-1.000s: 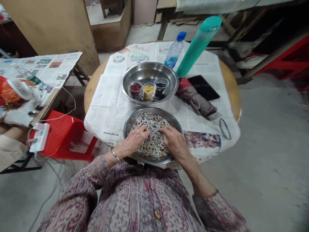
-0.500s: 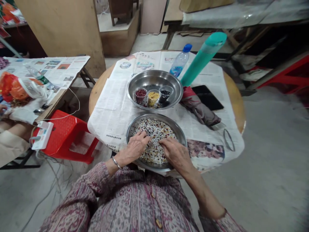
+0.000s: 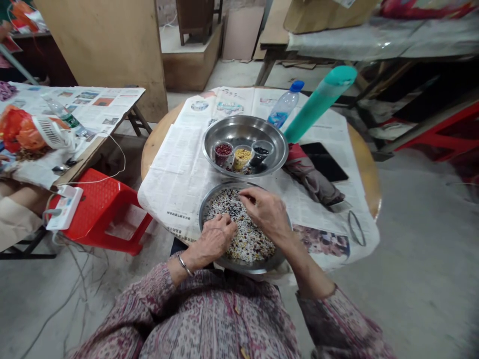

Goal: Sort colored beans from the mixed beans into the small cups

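The near bowl [image 3: 258, 268] sits right up at the near edge of the round table [image 3: 368, 174], so it's pretty tight on that side. Its far rim is just beside the far bowl [image 3: 245, 130]. Newspaper [image 3: 172, 164] runs off to the left, and a grey-and-red bundle [image 3: 310, 179] lies far right. The mixed beans and grains [image 3: 250, 244] are spread inside the near bowl, under both hands. Left hand [image 3: 215, 237]: fingers curled close together at the grains. Right hand [image 3: 267, 212]: thumb and forefinger near each other over the far part. Can't tell if either's pinching anything.
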Demonstrator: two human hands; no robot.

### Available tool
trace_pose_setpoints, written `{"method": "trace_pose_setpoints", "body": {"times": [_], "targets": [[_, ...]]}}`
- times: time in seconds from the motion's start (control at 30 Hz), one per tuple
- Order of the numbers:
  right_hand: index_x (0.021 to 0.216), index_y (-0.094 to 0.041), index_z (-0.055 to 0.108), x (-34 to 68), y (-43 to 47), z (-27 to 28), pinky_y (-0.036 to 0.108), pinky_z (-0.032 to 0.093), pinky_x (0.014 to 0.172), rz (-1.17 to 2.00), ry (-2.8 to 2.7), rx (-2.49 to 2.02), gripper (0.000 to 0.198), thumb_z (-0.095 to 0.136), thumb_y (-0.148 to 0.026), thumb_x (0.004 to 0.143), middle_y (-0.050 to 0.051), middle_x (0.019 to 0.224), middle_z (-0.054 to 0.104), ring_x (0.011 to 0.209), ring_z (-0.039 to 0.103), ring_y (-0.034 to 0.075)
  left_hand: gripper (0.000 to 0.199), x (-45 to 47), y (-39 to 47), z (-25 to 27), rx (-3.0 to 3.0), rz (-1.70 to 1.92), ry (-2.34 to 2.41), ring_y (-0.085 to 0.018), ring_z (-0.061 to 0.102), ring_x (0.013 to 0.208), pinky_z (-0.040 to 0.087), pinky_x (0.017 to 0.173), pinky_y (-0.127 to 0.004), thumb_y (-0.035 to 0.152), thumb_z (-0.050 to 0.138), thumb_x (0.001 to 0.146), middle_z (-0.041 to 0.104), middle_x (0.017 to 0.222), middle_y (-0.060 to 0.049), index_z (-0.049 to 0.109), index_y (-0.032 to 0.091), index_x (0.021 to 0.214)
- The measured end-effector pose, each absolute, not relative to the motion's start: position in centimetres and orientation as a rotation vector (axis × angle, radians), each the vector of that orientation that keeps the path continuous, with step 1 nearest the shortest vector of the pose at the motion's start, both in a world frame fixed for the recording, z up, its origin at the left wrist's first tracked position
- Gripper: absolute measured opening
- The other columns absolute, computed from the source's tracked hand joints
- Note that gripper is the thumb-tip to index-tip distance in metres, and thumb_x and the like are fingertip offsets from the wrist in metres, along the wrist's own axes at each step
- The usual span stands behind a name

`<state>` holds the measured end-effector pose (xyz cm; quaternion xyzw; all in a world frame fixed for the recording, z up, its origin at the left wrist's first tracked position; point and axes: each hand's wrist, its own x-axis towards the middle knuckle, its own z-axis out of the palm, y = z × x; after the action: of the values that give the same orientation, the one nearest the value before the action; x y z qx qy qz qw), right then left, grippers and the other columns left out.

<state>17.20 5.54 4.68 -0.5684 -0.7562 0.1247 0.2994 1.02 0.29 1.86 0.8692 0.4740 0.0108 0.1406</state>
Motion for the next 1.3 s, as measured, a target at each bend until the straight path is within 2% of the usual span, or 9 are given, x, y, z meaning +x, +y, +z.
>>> {"method": "trace_pose_setpoints", "body": {"times": [0.1,0.3,0.63,0.8,1.03,1.17,1.3], "targets": [[0.094,-0.021,0.074,16.0,9.2,6.6,0.033,0.049,0.077,0.310,-1.919,-1.554,0.020,0.055,-0.025,0.091,0.007,0.098,0.077,0.087,0.069,0.022,0.021,1.0,0.3,1.4,2.503,0.033,1.378,-0.021,0.054,0.102,0.051,0.086,-0.032,0.029,0.042,0.103,0.059,0.109,-0.005,0.061,0.021,0.101],[0.104,-0.023,0.075,13.4,16.4,9.1,0.037,0.047,0.084,0.214,-2.043,-1.687,0.025,0.053,-0.026,0.093,0.008,0.108,0.074,0.100,0.064,0.024,0.017,0.8,0.2,1.7,2.494,0.063,1.350,-0.020,0.054,0.099,0.050,0.083,-0.030,0.024,0.043,0.102,0.059,0.108,-0.005,0.060,0.020,0.101],[0.112,-0.025,0.075,12.1,21.5,8.0,0.040,0.046,0.089,0.217,-2.299,-1.794,0.030,0.056,-0.023,0.088,0.010,0.112,0.072,0.110,0.059,0.028,0.016,0.8,0.1,1.0,2.466,0.117,1.361,-0.021,0.054,0.097,0.049,0.082,-0.031,0.025,0.044,0.102,0.059,0.105,-0.006,0.058,0.019,0.098],[0.106,-0.024,0.076,12.0,22.1,7.3,0.039,0.048,0.087,0.176,-2.262,-1.808,0.027,0.057,-0.019,0.087,0.008,0.108,0.074,0.102,0.063,0.024,0.020,0.7,0.1,0.4,2.463,0.160,1.337,-0.021,0.053,0.095,0.048,0.080,-0.031,0.026,0.040,0.103,0.058,0.103,-0.005,0.057,0.020,0.096],[0.094,-0.022,0.077,12.4,22.6,6.1,0.035,0.048,0.077,0.167,-2.089,-1.686,0.020,0.059,-0.023,0.085,0.006,0.089,0.073,0.085,0.062,0.020,0.020,0.7,0.2,1.2,2.465,0.127,1.336,-0.021,0.053,0.095,0.049,0.081,-0.032,0.026,0.040,0.103,0.058,0.103,-0.005,0.057,0.020,0.096],[0.095,-0.022,0.075,12.8,20.3,7.2,0.035,0.047,0.078,0.202,-2.021,-1.635,0.022,0.055,-0.024,0.087,0.006,0.091,0.073,0.088,0.063,0.021,0.017,0.6,0.3,1.5,2.464,0.075,1.317,-0.021,0.054,0.097,0.049,0.083,-0.032,0.025,0.042,0.103,0.059,0.105,-0.006,0.057,0.019,0.097],[0.095,-0.021,0.072,14.6,14.4,7.8,0.034,0.046,0.078,0.248,-2.071,-1.507,0.021,0.051,-0.024,0.091,0.007,0.097,0.074,0.089,0.064,0.021,0.015,0.7,0.3,1.5,2.475,0.032,1.317,-0.021,0.054,0.099,0.050,0.084,-0.032,0.021,0.042,0.102,0.058,0.109,-0.006,0.058,0.019,0.100]]}}
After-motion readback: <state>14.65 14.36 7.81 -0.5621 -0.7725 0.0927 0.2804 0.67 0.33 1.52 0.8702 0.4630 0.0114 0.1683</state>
